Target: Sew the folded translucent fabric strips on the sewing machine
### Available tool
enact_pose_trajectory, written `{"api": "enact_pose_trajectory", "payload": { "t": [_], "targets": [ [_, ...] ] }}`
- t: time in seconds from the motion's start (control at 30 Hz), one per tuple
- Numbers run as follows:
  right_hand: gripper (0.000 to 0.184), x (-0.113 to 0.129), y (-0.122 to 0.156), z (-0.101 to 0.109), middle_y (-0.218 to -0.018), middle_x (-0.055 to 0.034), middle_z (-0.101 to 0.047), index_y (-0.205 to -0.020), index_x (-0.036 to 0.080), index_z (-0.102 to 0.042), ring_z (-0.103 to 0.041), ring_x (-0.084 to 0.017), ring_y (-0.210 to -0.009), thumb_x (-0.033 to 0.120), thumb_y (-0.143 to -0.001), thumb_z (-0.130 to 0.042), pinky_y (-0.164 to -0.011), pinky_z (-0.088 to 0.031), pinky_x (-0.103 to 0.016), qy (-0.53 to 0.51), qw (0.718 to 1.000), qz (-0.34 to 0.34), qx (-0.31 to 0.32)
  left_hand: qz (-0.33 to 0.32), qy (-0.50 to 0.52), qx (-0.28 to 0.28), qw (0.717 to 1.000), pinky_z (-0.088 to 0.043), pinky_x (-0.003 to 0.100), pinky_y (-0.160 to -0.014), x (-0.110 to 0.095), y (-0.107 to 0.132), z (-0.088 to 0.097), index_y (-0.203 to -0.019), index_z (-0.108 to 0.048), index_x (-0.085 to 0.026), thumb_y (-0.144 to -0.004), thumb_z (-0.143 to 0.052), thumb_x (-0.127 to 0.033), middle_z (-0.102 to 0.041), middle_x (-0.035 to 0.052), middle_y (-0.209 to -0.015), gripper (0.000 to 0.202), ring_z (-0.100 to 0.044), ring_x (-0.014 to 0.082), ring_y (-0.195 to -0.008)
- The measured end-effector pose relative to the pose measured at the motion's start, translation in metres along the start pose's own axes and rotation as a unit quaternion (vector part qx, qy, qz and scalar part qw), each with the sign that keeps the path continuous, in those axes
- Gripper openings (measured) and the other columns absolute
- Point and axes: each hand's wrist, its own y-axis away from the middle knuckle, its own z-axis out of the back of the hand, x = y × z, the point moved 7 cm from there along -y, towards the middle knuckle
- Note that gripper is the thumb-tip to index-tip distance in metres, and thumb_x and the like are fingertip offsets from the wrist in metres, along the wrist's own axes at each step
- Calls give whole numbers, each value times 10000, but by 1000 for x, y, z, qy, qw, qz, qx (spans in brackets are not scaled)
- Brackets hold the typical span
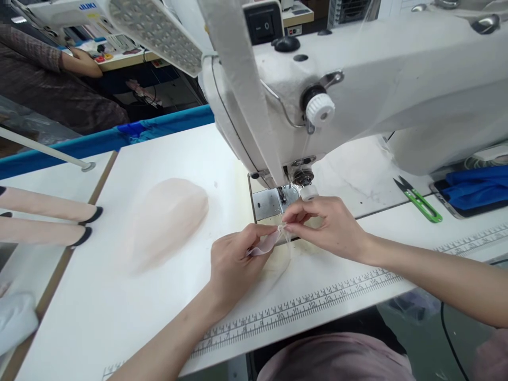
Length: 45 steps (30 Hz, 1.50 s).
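Observation:
My left hand [234, 259] is closed in a pinch on a small pale pink fabric piece [265, 246], just in front of the sewing machine's needle plate [270, 202]. My right hand [323, 225] pinches the same piece at its right end, fingers pressed together. A sheer, nearly see-through layer hangs from the piece onto the white table [130, 296]. The presser foot [282, 194] stands just behind both hands. A heap of pale pink sheer fabric [166, 219] lies to the left of my left hand.
The white sewing machine [357, 90] fills the upper right. Green thread snips [420, 200] lie on the right, beside a blue cloth on a dark tray [476, 193]. A ruler strip [317, 301] runs along the table's front edge. Another person's hand [83, 62] rests at a far table.

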Motion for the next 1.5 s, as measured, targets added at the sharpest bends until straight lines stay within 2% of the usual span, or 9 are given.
{"api": "enact_pose_trajectory", "payload": {
  "t": [0.3,0.43,0.53,0.67,0.87,1.03,1.2,1.33,1.5],
  "targets": [
    [90,4,0,-1,-774,22,-683,-836,172,-690,-618,-67,-674,91,-807,-663,-637,-514,-181,13,999,35,11,-29,-15,-9,999,-260,151,-388,-4,-1,0,-818,-596,-197,-861,-624,-170,-365,-123,-453,58,-306,33,-389],
    [132,1,1,-2,-782,32,-676,-832,188,-684,-599,-57,-611,66,-803,-643,-586,-509,-180,11,1000,7,19,-34,-13,-6,999,-303,149,-410,-4,0,1,-834,-602,-198,-863,-622,-158,-436,-116,-456,54,-365,34,-400],
    [156,0,1,-3,-791,28,-678,-847,187,-678,-627,-70,-657,47,-795,-634,-622,-534,-189,-10,1000,-4,24,-60,-31,-12,998,-302,158,-417,-8,1,2,-824,-604,-199,-848,-632,-134,-466,-109,-467,75,-385,36,-407],
    [149,4,1,-2,-782,23,-676,-823,176,-675,-634,-74,-701,36,-783,-647,-663,-539,-185,-8,1000,27,13,-110,-40,-17,993,-302,167,-422,-13,2,1,-811,-588,-190,-803,-641,-67,-465,-108,-477,134,-347,38,-404],
    [164,7,2,0,-780,18,-673,-814,182,-686,-629,-83,-703,27,-787,-639,-684,-540,-215,8,997,71,0,-128,-37,-15,991,-289,183,-419,-14,2,0,-796,-567,-191,-780,-654,-53,-413,-117,-462,164,-322,48,-406],
    [197,12,4,0,-796,15,-686,-844,216,-706,-646,-103,-751,42,-814,-619,-680,-549,-236,30,991,126,-10,-122,-38,-15,992,-295,176,-417,-15,1,1,-814,-575,-196,-810,-638,-77,-436,-116,-463,134,-350,43,-390],
    [217,13,6,1,-831,3,-678,-875,225,-718,-650,-103,-783,41,-825,-615,-678,-557,-225,36,986,160,-11,-75,-41,-15,996,-319,170,-424,-9,2,0,-841,-602,-206,-855,-647,-184,-479,-107,-456,51,-401,43,-391],
    [208,15,8,-1,-870,-17,-666,-883,221,-721,-652,-111,-785,59,-848,-595,-690,-566,-239,43,983,179,-1,-46,4,39,998,-343,162,-423,-4,1,-7,-1006,-624,-205,-895,-583,-185,-557,-94,-486,121,-456,43,-398],
    [163,17,9,-1,-803,-1,-673,-871,205,-679,-645,-119,-755,81,-858,-575,-668,-562,-250,54,983,176,-10,-44,59,66,995,-398,151,-442,-3,-2,-7,-891,-615,-201,-884,-577,-148,-654,-67,-570,66,-545,47,-442]
  ]
}}
